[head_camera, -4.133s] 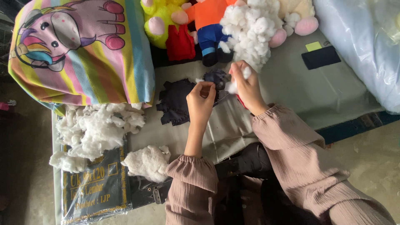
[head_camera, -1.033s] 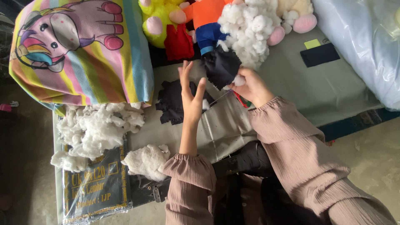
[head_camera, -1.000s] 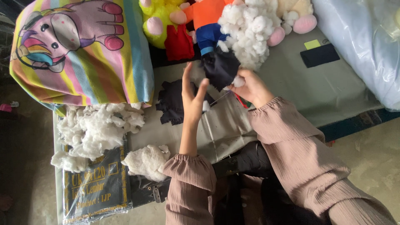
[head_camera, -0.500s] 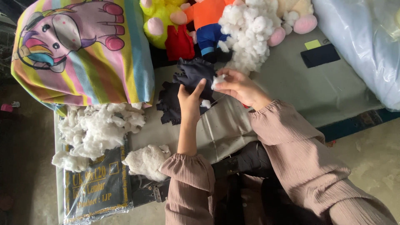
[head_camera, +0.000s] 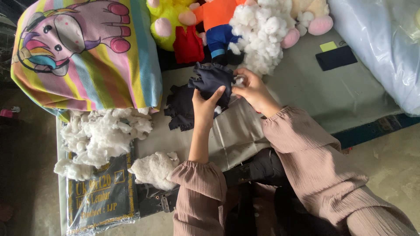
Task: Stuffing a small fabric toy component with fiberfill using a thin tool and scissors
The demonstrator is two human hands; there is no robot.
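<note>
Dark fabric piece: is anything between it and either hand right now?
Nothing visible. The left hand grips the dark fabric piece from below, and the right hand touches its right edge beside a stuffing pile.

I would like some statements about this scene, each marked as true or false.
1. Both hands hold a dark fabric piece. True.
2. The left hand rests on the loose white stuffing at the left. False: it grips the dark fabric piece from below.
3. The right hand pinches a bit of white stuffing against the fabric. True.
4. The striped pillow lies on the person's lap. False: it lies at the far left of the table.
5. A second dark piece lies on the table beside the left hand. True.
</note>
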